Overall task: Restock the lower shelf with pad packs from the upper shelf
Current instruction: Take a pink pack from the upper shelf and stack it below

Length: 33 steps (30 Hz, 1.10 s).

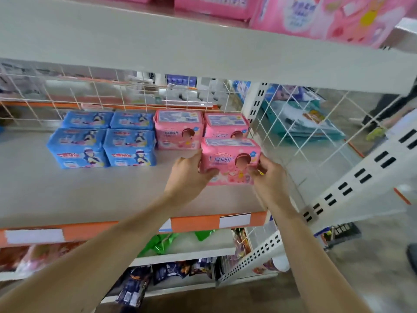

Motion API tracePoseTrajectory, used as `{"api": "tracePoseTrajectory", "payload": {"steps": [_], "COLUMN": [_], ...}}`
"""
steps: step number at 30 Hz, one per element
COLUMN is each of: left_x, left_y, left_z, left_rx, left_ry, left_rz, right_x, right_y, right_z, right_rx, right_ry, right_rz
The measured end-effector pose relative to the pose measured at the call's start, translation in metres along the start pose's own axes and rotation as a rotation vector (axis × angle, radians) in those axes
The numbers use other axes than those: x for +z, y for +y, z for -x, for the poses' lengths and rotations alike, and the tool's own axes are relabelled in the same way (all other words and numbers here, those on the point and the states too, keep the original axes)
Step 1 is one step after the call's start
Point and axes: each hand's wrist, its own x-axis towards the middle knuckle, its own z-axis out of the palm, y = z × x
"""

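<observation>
Your left hand and right hand grip the ends of a pink pad pack on the lower shelf. Its long axis runs left to right, printed front facing you, just before two other pink packs.

Both bare forearms extended forward, converging. Left hand gripped the left end of pink pad pack, thumb across its front. Right hand gripped the right end, fingers curled.
</observation>
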Motion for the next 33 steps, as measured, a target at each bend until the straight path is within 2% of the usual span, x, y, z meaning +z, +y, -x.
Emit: {"api": "tracePoseTrajectory", "payload": {"steps": [4,9,18,24,33], "left_x": [0.013,0.024,0.038,0.044,0.046], "left_y": [-0.014,-0.03,-0.043,-0.042,-0.03], "left_z": [-0.02,-0.041,-0.068,-0.075,-0.08], "left_rx": [0.011,0.066,0.093,0.08,0.054], "left_ry": [-0.049,-0.033,-0.041,-0.02,-0.01], "left_rz": [-0.005,-0.002,-0.002,-0.021,-0.158], "right_x": [0.015,0.028,0.037,0.039,0.038], "right_y": [0.019,0.037,0.046,0.054,0.056], "right_z": [-0.016,-0.035,-0.049,-0.063,-0.069], "right_rx": [0.002,-0.035,-0.035,-0.016,-0.015], "right_ry": [0.046,0.092,0.116,0.103,0.083], "right_rz": [0.056,0.124,-0.061,-0.097,-0.217]}}
